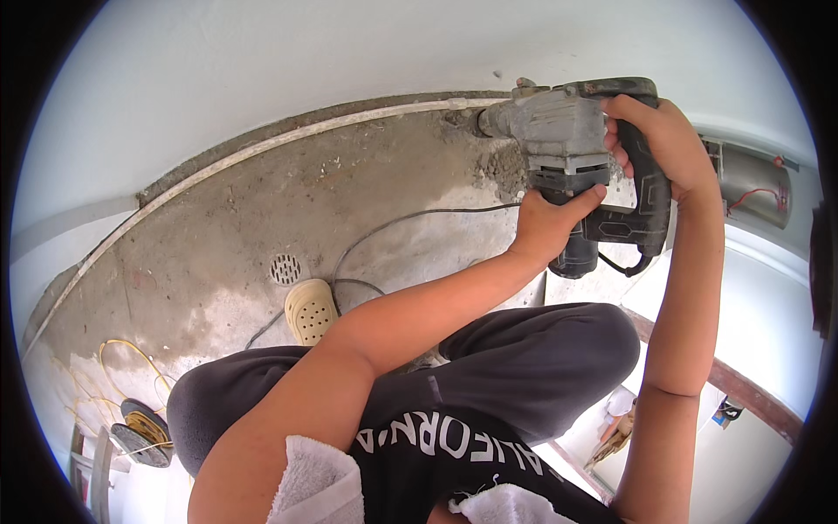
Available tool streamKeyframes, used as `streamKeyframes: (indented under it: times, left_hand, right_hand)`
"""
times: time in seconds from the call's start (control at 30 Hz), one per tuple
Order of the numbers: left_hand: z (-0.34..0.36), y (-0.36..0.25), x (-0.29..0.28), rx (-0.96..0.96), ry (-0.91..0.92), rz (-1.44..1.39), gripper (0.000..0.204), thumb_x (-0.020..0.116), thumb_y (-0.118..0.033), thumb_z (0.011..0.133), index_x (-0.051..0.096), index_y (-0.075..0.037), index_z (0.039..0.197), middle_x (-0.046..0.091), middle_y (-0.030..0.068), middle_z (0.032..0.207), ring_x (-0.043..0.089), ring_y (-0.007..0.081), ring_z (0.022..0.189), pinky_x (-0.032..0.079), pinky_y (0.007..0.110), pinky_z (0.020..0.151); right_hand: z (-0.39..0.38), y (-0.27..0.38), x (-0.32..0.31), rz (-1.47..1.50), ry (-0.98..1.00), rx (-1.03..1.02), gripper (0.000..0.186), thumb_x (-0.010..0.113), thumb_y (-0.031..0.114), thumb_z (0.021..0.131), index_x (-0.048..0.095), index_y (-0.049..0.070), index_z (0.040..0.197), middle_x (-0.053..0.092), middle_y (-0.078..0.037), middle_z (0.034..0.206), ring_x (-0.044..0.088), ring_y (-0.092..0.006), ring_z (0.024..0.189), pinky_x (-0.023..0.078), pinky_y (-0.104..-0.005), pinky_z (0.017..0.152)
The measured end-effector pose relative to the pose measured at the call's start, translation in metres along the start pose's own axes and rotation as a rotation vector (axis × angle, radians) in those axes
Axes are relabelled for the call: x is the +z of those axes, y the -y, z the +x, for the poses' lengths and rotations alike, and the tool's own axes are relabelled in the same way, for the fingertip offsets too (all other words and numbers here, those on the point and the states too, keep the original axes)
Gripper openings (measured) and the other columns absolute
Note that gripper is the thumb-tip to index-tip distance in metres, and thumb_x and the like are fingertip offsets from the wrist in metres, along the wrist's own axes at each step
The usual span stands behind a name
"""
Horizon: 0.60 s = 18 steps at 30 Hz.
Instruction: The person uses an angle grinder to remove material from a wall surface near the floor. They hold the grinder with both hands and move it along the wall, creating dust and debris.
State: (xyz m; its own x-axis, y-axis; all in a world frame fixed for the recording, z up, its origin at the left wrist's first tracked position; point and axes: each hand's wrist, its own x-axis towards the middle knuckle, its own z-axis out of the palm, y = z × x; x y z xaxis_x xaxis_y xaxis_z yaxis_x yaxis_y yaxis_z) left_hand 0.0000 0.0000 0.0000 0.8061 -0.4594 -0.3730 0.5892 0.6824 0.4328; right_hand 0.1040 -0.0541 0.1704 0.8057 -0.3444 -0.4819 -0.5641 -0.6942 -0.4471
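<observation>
A grey and black rotary hammer (pixel 563 131) is held sideways, its front end pointing left at the foot of the wall. My right hand (pixel 670 144) wraps round its black rear handle. My left hand (pixel 552 223) grips the motor housing from below, thumb across the dark collar. The tool's nose sits by a dug-up patch beside a pale pipe (pixel 262 148) that runs along the wall's base. Whether a bit is in the floor or wall is hidden. Loose rubble (pixel 502 170) lies under the tool. A black power cord (pixel 393 218) trails over the concrete.
A round floor drain (pixel 285 270) is set in the concrete near my beige clog (pixel 309 310). Spools of wire (pixel 144 437) lie at the lower left with loose yellow wire. An open wall recess with red wires (pixel 758 188) is at the right. A white towel (pixel 316 485) hangs against me.
</observation>
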Motion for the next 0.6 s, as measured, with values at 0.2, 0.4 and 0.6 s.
streamKeyframes:
  times: [0.2,0.4,0.6]
  left_hand:
    - [-0.003,-0.003,0.002,0.018,-0.017,-0.022,0.042,0.084,-0.029,0.082,0.068,0.003,0.105,0.071,0.0091,0.095,0.068,0.0134,0.079,0.054,0.028,0.071]
    - [-0.006,0.002,-0.001,-0.003,0.001,-0.021,0.04,0.083,-0.026,0.084,0.068,0.002,0.107,0.071,0.0085,0.096,0.068,0.0128,0.08,0.054,0.028,0.072]
    - [-0.001,0.001,0.0,0.069,-0.068,-0.015,0.041,0.084,-0.029,0.082,0.071,0.005,0.102,0.073,0.0098,0.096,0.067,0.0145,0.083,0.053,0.029,0.076]
  right_hand:
    - [-0.005,0.007,0.002,-0.032,0.033,-0.031,0.034,0.067,0.033,0.085,0.064,0.0,0.076,0.062,-0.008,0.063,0.054,-0.0145,0.046,0.044,-0.0284,0.047]
    - [-0.009,0.002,0.006,-0.007,0.034,-0.036,0.032,0.066,0.032,0.086,0.063,0.001,0.076,0.061,-0.007,0.062,0.054,-0.0139,0.045,0.044,-0.0278,0.047]
    - [-0.001,0.006,0.008,-0.06,0.065,-0.067,0.034,0.066,0.031,0.084,0.064,-0.001,0.072,0.061,-0.009,0.061,0.056,-0.0156,0.048,0.045,-0.0289,0.05]
